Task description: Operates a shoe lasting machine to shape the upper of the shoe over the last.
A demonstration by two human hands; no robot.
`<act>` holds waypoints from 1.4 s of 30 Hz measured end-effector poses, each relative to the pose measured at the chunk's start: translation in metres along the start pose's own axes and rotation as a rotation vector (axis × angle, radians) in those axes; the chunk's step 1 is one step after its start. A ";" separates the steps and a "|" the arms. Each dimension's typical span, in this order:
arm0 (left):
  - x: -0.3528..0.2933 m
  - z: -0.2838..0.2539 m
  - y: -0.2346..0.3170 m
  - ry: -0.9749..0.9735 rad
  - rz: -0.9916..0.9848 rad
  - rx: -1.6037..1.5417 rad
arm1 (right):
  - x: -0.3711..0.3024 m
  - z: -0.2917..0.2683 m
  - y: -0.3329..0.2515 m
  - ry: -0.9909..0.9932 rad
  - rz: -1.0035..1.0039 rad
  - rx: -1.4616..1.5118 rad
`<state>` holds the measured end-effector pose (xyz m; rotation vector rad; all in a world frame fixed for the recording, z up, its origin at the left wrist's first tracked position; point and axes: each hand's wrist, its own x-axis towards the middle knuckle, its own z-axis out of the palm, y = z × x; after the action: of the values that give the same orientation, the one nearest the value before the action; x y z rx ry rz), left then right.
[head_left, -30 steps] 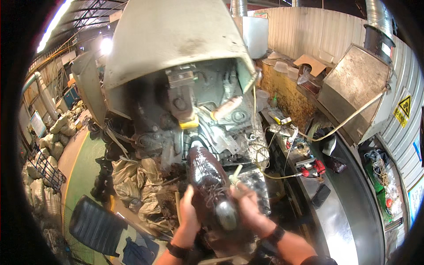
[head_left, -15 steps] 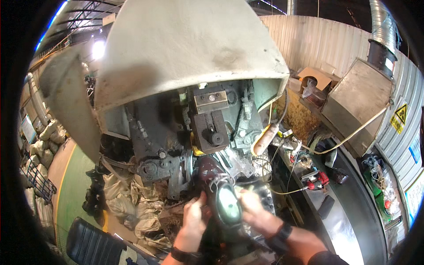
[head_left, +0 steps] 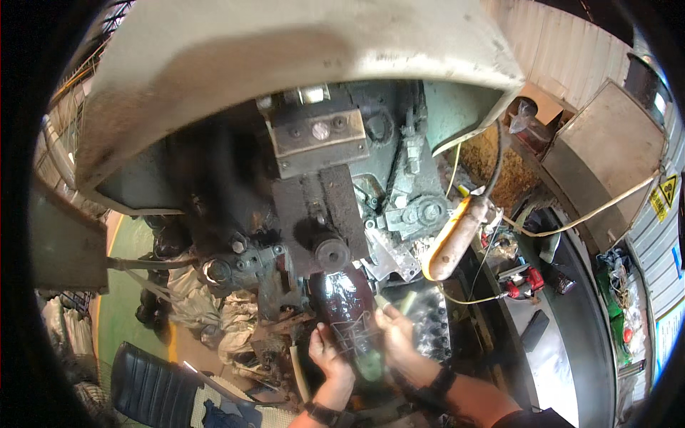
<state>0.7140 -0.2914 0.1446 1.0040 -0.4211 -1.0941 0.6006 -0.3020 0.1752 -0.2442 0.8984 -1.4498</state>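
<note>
A glossy dark red lace-up shoe upper [head_left: 340, 294] points toe-first into the machine, its criss-cross laces facing up. At its near end the pale green top of a shoe last [head_left: 370, 365] shows, slightly blurred. My left hand [head_left: 331, 351] grips the shoe's left side, thumb along the laces. From the right, my right hand [head_left: 397, 334] closes round the other side, with its fingertips partly smeared by motion. The toe end sits just below the round knob [head_left: 332, 252] of the machine's dark central block [head_left: 314, 207]; the toe tip is hidden.
A pale hood [head_left: 300, 50] arches over the machine. At the right hangs a lamp [head_left: 457, 239] on a cord, near a metal worktop [head_left: 553, 371] with a red tool [head_left: 526, 282]. Cloth-like bundles [head_left: 193, 299] and a black chair [head_left: 153, 385] are at the left.
The view has tipped and come closer to the machine. Both hands have brought the shoe forward, its toe end now under the round knob. More of the laces shows, less of the green last.
</note>
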 end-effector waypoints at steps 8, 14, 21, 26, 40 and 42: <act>0.033 -0.022 -0.037 0.015 0.005 -0.152 | 0.004 0.002 -0.001 -0.066 0.076 0.005; -0.005 0.002 0.020 -0.075 -0.128 -0.112 | -0.017 0.000 0.000 -0.074 0.055 0.121; -0.016 -0.095 0.021 -0.656 0.097 1.314 | -0.031 -0.014 -0.058 -0.148 0.190 -0.364; -0.039 -0.194 -0.007 -1.644 0.418 2.172 | -0.071 -0.051 -0.100 -0.193 0.046 -0.427; -0.036 -0.192 0.002 -1.456 -0.174 1.719 | -0.143 -0.075 -0.109 -0.124 -0.166 -0.340; -0.074 -0.174 0.036 -1.225 0.182 1.561 | -0.161 -0.093 -0.111 -0.054 -0.063 -0.388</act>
<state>0.8259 -0.1429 0.0977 1.3803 -2.5674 -0.9943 0.4777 -0.1386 0.2452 -0.6017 1.1325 -1.3109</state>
